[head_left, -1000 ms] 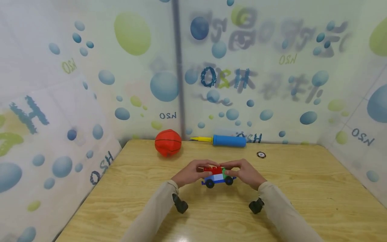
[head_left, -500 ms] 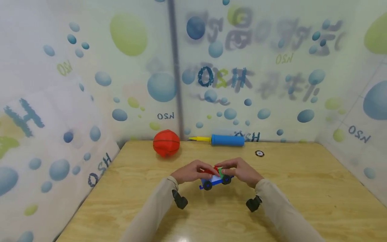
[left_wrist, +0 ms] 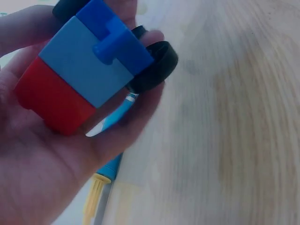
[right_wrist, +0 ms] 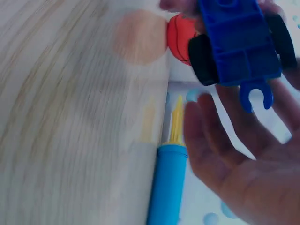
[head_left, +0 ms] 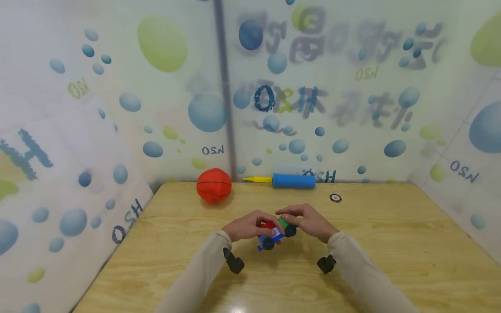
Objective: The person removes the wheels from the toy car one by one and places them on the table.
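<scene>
A toy car [head_left: 277, 235] of building blocks is tilted above the table, its right end raised. It has red, light blue and green blocks on a blue wheeled base [right_wrist: 243, 42] with a hook at one end. My left hand [head_left: 247, 226] grips the car, thumb on one side and fingers on the other; the left wrist view shows the red block [left_wrist: 54, 96] toward the palm. My right hand [head_left: 313, 221] is at the green block [head_left: 282, 222], thumb over it in the head view. In the right wrist view its fingers [right_wrist: 206, 140] extend loosely below the hooked end.
A red ball [head_left: 214, 185] with black lines sits at the back left of the wooden table [head_left: 156, 261]. Beside it, along the back wall, lies a blue hand pump [head_left: 294, 181] with a yellow nozzle [head_left: 258, 179]. A black-and-white round chip [head_left: 335, 198] lies at the back right.
The car has gone from nearly level to tilted, its left end lower and its right end higher. My left fingers have come further over its near side; the right hand has shifted slightly left.
</scene>
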`<state>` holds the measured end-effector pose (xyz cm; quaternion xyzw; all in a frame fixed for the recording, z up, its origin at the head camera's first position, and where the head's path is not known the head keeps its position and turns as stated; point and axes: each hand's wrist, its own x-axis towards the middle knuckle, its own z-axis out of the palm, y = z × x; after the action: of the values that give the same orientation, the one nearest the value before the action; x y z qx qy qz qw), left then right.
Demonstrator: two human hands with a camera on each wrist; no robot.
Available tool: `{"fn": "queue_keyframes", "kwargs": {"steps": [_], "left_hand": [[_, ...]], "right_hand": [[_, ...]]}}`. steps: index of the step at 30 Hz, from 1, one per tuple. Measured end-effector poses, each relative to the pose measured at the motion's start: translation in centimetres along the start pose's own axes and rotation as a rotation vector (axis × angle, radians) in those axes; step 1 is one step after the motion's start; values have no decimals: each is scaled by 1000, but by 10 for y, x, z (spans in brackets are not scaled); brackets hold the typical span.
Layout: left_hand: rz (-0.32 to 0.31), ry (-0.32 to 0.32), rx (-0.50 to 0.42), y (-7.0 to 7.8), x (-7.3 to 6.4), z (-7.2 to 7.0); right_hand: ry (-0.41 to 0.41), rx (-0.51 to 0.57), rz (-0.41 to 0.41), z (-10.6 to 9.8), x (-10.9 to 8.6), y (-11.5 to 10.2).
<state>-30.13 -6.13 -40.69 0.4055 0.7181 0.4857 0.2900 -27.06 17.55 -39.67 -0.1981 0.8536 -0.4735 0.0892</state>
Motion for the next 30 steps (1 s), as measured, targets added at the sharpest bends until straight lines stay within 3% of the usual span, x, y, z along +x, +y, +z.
{"fn": "queue_keyframes", "kwargs": {"steps": [3,7,10,13,20,30], "left_hand": [[-9,74,43,0,0,1],[-8,241,85,0,0,1],[-4,348,86,-3,2,2],[-6,402,57,-5,2,5],[-28,416,-42,-6,1,12],[-136,298,-104,-3,-2,5]], "right_hand": [[140,-64,-43,1,-5,-2],[314,-128,-99,2,-10,-5],[359,-122,-122,4,-11,-6],[347,-75,-141,8,-10,-6],[275,57,-157,17,-5,-3],[197,212,-81,21,5,-1]]}}
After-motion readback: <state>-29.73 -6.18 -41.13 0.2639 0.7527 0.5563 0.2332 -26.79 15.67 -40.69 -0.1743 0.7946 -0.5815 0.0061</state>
